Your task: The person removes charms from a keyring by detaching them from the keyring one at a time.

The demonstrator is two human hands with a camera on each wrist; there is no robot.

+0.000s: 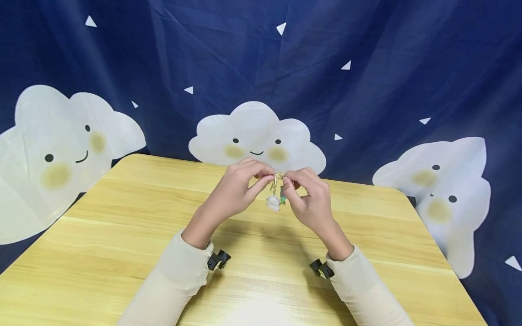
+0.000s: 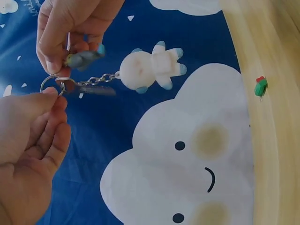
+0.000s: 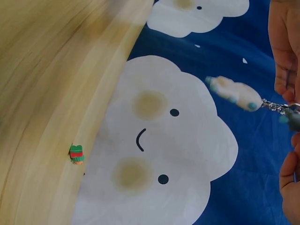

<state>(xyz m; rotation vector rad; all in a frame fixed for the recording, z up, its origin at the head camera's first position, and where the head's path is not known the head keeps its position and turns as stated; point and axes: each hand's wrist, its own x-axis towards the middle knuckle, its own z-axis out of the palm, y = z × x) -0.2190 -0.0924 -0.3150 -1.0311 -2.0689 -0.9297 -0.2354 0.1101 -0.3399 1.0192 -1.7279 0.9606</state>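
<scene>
Both hands are raised close together, over the table's far part in the head view. The left hand (image 1: 240, 185) pinches a metal key ring (image 2: 43, 84) between thumb and fingertips. The right hand (image 1: 311, 194) pinches at the ring's opposite side, with a small grey-blue figure charm (image 2: 86, 58) against its fingers. From the ring, a short chain (image 2: 97, 79) carries a white figure charm (image 2: 140, 70) with blue feet and ears. Next to the chain hangs a narrow, blurred metal piece (image 2: 96, 90). The right fingertips partly hide the grey-blue charm's upper end.
A small green and red charm (image 2: 261, 87) lies on the wooden table (image 1: 134, 217) near its far edge. Behind the table hangs a dark blue curtain (image 1: 228, 54) with white smiling clouds. Small black cameras (image 1: 219, 260) are worn at both cuffs.
</scene>
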